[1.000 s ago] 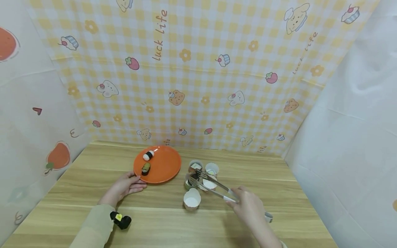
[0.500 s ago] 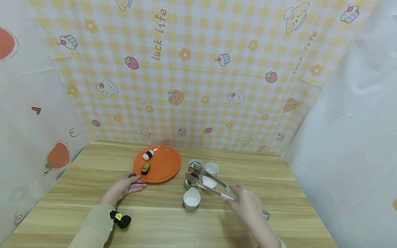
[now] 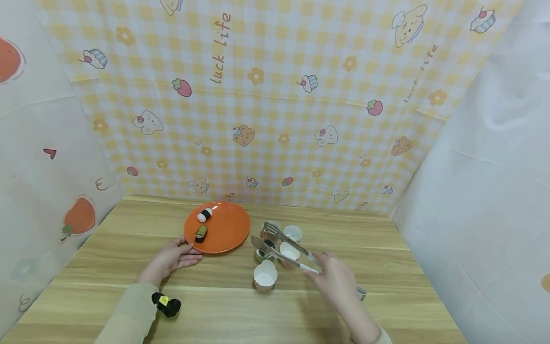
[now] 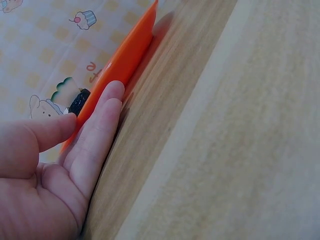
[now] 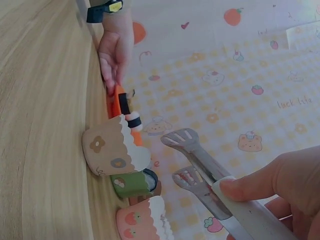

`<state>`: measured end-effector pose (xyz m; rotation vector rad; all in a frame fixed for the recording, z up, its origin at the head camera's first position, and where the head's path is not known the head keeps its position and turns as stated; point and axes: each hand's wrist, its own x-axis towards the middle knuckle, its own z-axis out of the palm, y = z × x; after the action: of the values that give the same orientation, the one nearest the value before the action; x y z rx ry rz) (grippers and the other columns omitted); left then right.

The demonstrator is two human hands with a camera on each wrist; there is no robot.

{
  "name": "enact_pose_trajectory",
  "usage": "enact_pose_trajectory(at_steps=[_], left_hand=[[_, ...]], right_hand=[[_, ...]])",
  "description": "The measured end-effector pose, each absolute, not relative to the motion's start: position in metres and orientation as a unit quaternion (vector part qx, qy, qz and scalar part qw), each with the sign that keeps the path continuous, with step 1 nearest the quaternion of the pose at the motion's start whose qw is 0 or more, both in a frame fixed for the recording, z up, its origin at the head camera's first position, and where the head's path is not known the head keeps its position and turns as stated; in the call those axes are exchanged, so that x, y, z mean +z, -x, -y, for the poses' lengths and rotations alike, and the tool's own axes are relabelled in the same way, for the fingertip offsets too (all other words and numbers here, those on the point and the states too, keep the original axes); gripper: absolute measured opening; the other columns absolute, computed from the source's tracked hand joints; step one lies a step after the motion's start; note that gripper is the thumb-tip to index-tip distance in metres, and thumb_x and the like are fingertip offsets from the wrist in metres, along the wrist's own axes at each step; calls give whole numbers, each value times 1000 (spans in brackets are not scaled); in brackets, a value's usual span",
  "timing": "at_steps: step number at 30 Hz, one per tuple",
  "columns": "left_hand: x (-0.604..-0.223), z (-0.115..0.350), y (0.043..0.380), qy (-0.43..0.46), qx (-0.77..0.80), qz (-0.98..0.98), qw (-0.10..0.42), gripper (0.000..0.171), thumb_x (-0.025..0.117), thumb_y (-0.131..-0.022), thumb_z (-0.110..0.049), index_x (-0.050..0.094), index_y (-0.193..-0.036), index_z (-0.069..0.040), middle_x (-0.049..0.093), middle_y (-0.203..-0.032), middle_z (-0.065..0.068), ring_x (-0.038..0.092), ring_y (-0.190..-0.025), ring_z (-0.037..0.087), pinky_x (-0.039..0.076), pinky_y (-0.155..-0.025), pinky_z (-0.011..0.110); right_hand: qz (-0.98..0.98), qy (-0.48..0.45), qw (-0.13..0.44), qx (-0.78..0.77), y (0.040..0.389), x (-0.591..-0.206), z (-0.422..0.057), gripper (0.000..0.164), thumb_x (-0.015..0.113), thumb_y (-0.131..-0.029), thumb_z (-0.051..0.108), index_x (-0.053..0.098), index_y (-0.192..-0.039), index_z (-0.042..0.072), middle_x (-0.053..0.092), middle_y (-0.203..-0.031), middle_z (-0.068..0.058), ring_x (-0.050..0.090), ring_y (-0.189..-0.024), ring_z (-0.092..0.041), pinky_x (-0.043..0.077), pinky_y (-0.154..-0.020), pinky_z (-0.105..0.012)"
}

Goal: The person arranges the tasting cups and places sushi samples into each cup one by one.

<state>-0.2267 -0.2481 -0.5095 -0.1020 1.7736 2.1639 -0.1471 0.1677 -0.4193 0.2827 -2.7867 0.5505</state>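
- The orange plate [image 3: 223, 235] lies flat on the wooden table [image 3: 215, 306] and holds two sushi pieces: a white one with a black band [image 3: 205, 215] toward the back, and a dark green one [image 3: 201, 233] near the front edge.
- Just right of the plate stands a cluster of paper cups, five by my count. The white cup [image 3: 265, 276] nearest the person looks empty; the green cup [image 3: 263, 253] behind it has something dark inside. For the other three (partly hidden by the tongs) I cannot tell what is inside.
- From the right wrist view the cups show their printed sides: a brown-and-white one [image 5: 112, 147], a green one [image 5: 131, 184] and a pink one [image 5: 142, 220].
- The left hand [image 3: 174, 258] lies flat on the table, fingers straight, its fingertips [image 4: 112, 95] touching the plate's near rim; it grips nothing.
- The right hand [image 3: 335, 279] is curled round the handle of the metal tongs [image 3: 279, 243], thumb pressed on top. The two tong blades stand apart with nothing between them, raised above the cups.
- Count: one plate, two sushi pieces, five cups, one pair of tongs.
- Against the frame a second ago, the tongs and right hand have shifted left and slightly up from the cup cluster toward the plate; the left hand, plate and sushi have kept their places.
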Motion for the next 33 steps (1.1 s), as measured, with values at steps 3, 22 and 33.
enact_pose_trajectory(at_steps=[3, 22, 33], left_hand=[[-509, 248, 226, 36, 762, -624, 170, 47, 35, -105, -8, 13, -140, 15, 67, -96, 16, 69, -88, 26, 56, -81, 39], [-509, 247, 227, 44, 759, -627, 171, 45, 35, -105, -8, 15, -140, 14, 67, -95, 15, 69, -87, 25, 56, -81, 39], [-509, 247, 227, 45, 755, -631, 173, 47, 36, -105, -8, 14, -140, 15, 67, -95, 15, 69, -87, 26, 56, -81, 39]], right_hand=[[966, -95, 145, 192, 150, -420, -165, 51, 86, -67, 30, 71, -109, 6, 68, -107, -13, 60, -62, -13, 52, -54, -28], [961, -114, 159, 197, 167, -420, -143, 56, 82, -71, 41, 70, -113, 7, 68, -103, -11, 57, -64, -13, 50, -52, -29], [959, -108, 137, 222, 178, -417, -127, 56, 82, -71, 42, 70, -112, 6, 67, -104, -12, 65, -85, -28, 55, -63, -40]])
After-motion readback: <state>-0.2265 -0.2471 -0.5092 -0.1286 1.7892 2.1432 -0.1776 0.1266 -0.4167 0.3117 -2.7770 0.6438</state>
